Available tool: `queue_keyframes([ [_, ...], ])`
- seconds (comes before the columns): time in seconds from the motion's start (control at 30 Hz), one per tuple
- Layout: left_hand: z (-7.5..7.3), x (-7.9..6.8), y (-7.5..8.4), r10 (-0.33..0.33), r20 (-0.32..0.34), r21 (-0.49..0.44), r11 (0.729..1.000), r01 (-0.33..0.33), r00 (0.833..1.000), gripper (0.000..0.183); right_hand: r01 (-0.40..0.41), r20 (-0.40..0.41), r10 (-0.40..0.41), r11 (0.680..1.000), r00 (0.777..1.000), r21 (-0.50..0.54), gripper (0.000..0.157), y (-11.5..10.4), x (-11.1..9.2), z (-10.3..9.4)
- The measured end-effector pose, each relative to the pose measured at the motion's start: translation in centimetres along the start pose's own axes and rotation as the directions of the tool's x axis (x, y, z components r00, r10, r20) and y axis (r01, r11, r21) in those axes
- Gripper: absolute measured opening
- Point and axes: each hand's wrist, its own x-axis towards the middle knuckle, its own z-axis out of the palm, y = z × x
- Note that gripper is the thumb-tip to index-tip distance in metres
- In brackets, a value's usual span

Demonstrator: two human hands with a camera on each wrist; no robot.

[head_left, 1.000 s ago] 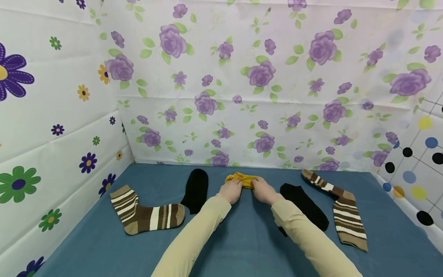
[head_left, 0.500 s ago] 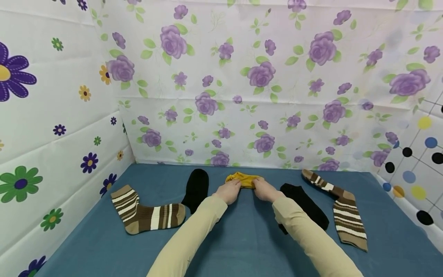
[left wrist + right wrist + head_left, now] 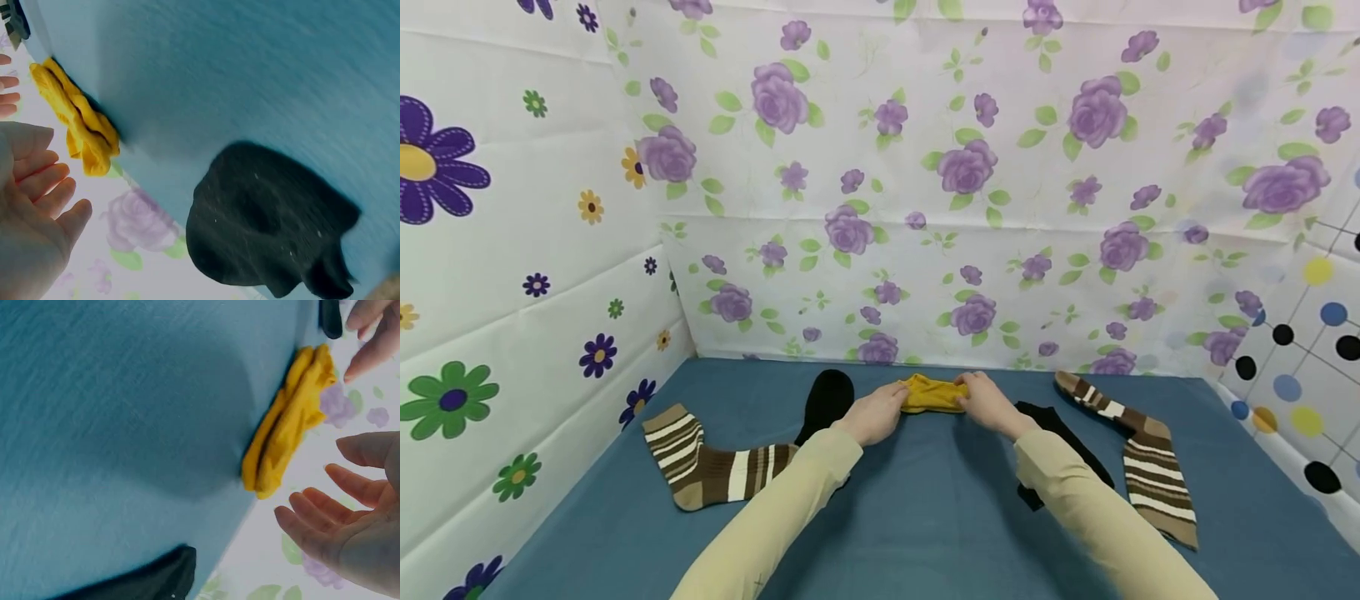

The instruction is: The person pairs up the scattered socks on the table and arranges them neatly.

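A folded yellow sock bundle [image 3: 931,394] lies at the far middle of the blue table, several layers showing along its edge. My left hand [image 3: 876,414] is at its left end and my right hand [image 3: 989,407] at its right end. In the left wrist view the left hand [image 3: 37,212] has loosely extended fingers, with a gap to the yellow bundle [image 3: 78,115]. The right wrist view shows the right hand [image 3: 356,519] likewise spread, apart from the bundle [image 3: 287,425]. Neither hand holds anything.
A black sock [image 3: 830,398] lies left of the bundle, and another black sock [image 3: 1075,450] is partly under the right forearm in view. Brown striped socks lie farther out: one sock [image 3: 696,467] left, one sock [image 3: 1157,467] right. A floral sheet [image 3: 917,175] hangs behind the table.
Both hands have let go of the yellow bundle and drawn apart, the left hand to the left and the right hand to the right. The bundle stays in place, more of it uncovered.
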Motion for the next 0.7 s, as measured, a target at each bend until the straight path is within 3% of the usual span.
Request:
queue_keyframes([
  [0.1, -0.5, -0.4, -0.1, 0.010, -0.015, -0.010, 1.000, -0.010, 1.000, 0.037, -0.011, 0.004, 0.011, 1.000, 1.000, 0.007, 0.032, 0.3, -0.2, -0.6],
  [0.17, -0.8, -0.5, -0.1, 0.009, -0.019, -0.006, 1.000, -0.009, 1.000, 0.038, 0.037, -0.005, -0.037, 0.999, 0.999, -0.001, 0.031, 1.4, -0.1, -0.8],
  [0.3, -1.0, -0.5, -0.1, 0.003, -0.019, -0.007, 1.000, -0.003, 1.000, 0.039, 0.053, 0.003, -0.053, 0.999, 0.999, -0.005, 0.029, 1.4, -0.7, -1.9],
  [0.43, -1.1, -0.4, 0.2, 0.004, -0.024, -0.025, 1.000, -0.004, 1.000, 0.039, 0.008, 0.010, -0.008, 1.000, 1.000, -0.010, 0.028, 0.3, -1.7, -3.2],
  [0.7, -1.5, 0.0, 1.6, 0.030, -0.026, -0.063, 0.997, -0.032, 0.999, 0.027, 0.006, -0.016, -0.005, 1.000, 1.000, 0.003, 0.029, 1.5, -3.1, -4.7],
])
